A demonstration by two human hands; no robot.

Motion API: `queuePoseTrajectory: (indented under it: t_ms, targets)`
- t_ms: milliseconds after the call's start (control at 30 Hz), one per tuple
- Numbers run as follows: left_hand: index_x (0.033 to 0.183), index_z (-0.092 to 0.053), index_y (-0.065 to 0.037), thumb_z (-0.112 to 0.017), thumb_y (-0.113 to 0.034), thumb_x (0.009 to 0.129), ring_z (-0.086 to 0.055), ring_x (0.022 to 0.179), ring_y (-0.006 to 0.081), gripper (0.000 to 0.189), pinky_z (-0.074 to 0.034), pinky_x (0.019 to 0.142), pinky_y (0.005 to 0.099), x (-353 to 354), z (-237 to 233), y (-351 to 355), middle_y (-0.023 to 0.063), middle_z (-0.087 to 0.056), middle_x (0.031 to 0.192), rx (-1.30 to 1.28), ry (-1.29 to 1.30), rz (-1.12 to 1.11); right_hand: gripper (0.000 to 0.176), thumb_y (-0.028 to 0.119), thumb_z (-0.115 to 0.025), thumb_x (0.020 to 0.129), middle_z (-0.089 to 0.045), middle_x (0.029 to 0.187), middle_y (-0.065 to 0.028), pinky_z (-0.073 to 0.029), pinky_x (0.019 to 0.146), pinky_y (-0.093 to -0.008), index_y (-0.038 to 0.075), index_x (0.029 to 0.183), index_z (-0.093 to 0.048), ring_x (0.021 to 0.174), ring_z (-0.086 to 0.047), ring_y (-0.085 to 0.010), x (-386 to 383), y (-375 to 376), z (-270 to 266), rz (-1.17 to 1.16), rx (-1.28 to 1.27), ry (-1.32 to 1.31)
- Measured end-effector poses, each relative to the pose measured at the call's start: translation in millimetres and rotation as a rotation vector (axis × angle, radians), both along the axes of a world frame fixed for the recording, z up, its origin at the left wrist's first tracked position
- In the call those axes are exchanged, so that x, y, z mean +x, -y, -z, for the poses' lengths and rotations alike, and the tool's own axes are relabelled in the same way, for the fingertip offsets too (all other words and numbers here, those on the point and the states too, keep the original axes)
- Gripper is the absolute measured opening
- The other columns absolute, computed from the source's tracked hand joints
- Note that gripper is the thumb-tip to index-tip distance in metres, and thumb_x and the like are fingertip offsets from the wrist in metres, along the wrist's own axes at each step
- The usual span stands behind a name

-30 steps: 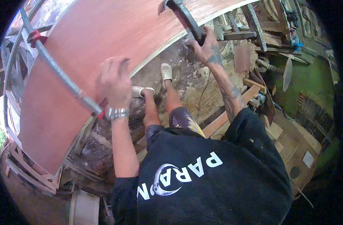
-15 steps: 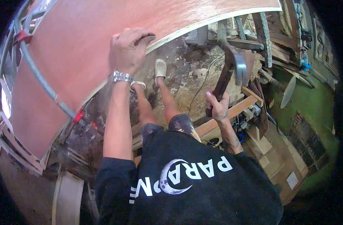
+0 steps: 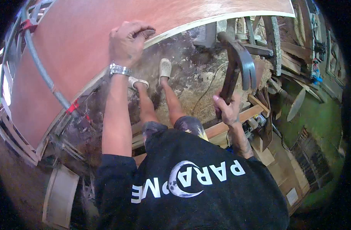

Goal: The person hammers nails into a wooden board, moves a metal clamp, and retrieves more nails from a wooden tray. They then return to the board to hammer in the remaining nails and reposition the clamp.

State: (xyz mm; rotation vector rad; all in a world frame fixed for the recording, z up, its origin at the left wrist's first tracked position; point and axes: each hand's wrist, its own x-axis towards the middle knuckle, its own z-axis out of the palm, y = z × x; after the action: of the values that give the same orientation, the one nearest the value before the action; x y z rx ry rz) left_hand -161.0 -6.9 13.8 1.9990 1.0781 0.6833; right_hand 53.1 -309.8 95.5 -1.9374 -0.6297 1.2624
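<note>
My right hand (image 3: 228, 109) is wrapped round the lower handle of a claw hammer (image 3: 240, 61). The hammer stands head up, clear of the panel, its split claw turned to the right. My left hand (image 3: 127, 43), with a metal watch at the wrist, rests by the near edge of a large reddish-brown panel (image 3: 72, 50). Its fingers are curled and pinched together; whatever may be between them is hidden. A pale strip (image 3: 191, 26) runs along the panel's curved edge, just right of the left fingertips.
A grey metal pipe with red fittings (image 3: 45, 73) crosses the panel's left side. Wooden planks (image 3: 237, 122) and offcuts lie at the right, near a workbench board (image 3: 283, 168). Timber posts (image 3: 273, 42) stand at the upper right. A thin cable lies on the stained floor (image 3: 198, 76).
The hammer has tipped slightly, its head now lower and larger in view. My left hand appears a little up and left, still pinched at the panel edge. The view has shifted slightly.
</note>
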Motion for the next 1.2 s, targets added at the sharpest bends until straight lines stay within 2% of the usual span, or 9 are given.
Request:
queuePoseTrajectory:
  t_ms: [167,267,400,467,700,800,1000,1100,1200]
  targets:
    - [0.09,-0.08,-0.009,-0.079,-0.006,0.084,-0.066,0.085,0.0157,0.006,-0.052,0.067,0.0309,-43.2,-8.3,4.0,0.0048,-0.072,0.091,0.066,0.063,-0.143,0.018,0.017,-0.077,0.088,-0.06,0.069,0.0011,-0.044,0.056,-0.0282,0.004,0.089,-0.065,0.06,-0.054,-0.0092,7.0,18.1,1.9,0.02,-0.069,0.074]
    - [0.095,-0.076,-0.005,-0.078,-0.009,0.087,-0.068,0.083,0.0178,0.009,-0.054,0.077,0.0305,-77.9,-3.5,14.0,0.0057,-0.073,0.095,0.114,-0.004,-0.241,0.018,0.014,-0.076,0.088,-0.064,0.072,-0.0027,-0.046,0.058,-0.0283,0.002,0.098,-0.068,0.063,-0.057,-0.0104,1.7,-3.1,-14.9,-0.119,-0.078,0.274]
    - [0.095,-0.073,-0.004,-0.078,-0.011,0.089,-0.068,0.085,0.017,0.01,-0.054,0.079,0.0303,-78.1,1.1,9.9,0.006,-0.072,0.094,0.024,0.032,-0.358,0.049,0.018,-0.073,0.092,-0.072,0.094,-0.0222,-0.056,0.071,-0.0387,-0.001,0.134,-0.056,0.083,-0.074,-0.0335,-30.0,-52.6,-23.1,-0.429,-0.011,0.475]
    - [0.096,-0.073,-0.004,-0.077,-0.012,0.09,-0.068,0.086,0.017,0.01,-0.054,0.079,0.0305,-80.3,7.2,11.5,0.0063,-0.072,0.094,-0.067,0.158,-0.414,0.048,0.011,-0.066,0.096,-0.064,0.081,-0.0144,-0.052,0.068,-0.0382,-0.002,0.139,-0.051,0.071,-0.065,-0.0238,-58.3,-79.7,-15.1,-0.437,0.208,0.428]
    - [0.098,-0.074,-0.005,-0.076,-0.016,0.091,-0.069,0.086,0.0172,0.013,-0.055,0.08,0.0311,-83.7,0.9,7.4,0.0061,-0.073,0.096,-0.021,0.113,-0.387,0.039,0.013,-0.064,0.097,-0.067,0.082,-0.0212,-0.054,0.064,-0.0423,0.002,0.133,-0.053,0.071,-0.071,-0.0365,-94.0,-111.2,16.1,-0.607,0.137,0.393]
    - [0.091,-0.073,-0.002,-0.074,-0.001,0.086,-0.067,0.079,0.0191,0.005,-0.055,0.072,0.033,-81.6,-1.1,8.8,0.0078,-0.07,0.087,0.039,0.105,-0.411,0.038,0.012,-0.064,0.097,-0.066,0.078,-0.0209,-0.053,0.062,-0.043,0.003,0.132,-0.053,0.07,-0.07,-0.0383,-96.4,-119.0,10.3,-0.619,0.139,0.417]
    - [0.096,-0.071,-0.002,-0.073,-0.009,0.092,-0.067,0.083,0.013,0.008,-0.055,0.075,0.0299,-85.2,10.6,7.0,0.0039,-0.072,0.09,-0.136,0.366,-0.467,0.032,0.011,-0.064,0.096,-0.066,0.077,-0.0238,-0.052,0.062,-0.0481,0.002,0.124,-0.053,0.074,-0.07,-0.0442,-112.2,-124.0,10.1,-0.647,0.078,0.385]
    - [0.1,-0.071,-0.003,-0.073,-0.013,0.094,-0.068,0.087,0.0138,0.012,-0.055,0.079,0.029,-93.2,16.6,3.7,0.0043,-0.073,0.094,-0.113,0.183,-0.487,0.029,0.012,-0.064,0.096,-0.066,0.078,-0.0256,-0.052,0.063,-0.0502,0.002,0.12,-0.054,0.076,-0.069,-0.0459,-111.6,-128.7,5.4,-0.63,0.168,0.365]
    - [0.102,-0.07,-0.004,-0.072,-0.015,0.096,-0.068,0.09,0.0138,0.013,-0.054,0.084,0.0284,-93.0,37.6,-0.5,0.0045,-0.074,0.096,-0.149,0.436,-0.514,0.029,0.015,-0.065,0.096,-0.066,0.078,-0.0273,-0.052,0.064,-0.0537,0.002,0.118,-0.052,0.077,-0.069,-0.0479,-121.0,-130.6,-4.8,-0.639,0.191,0.375]
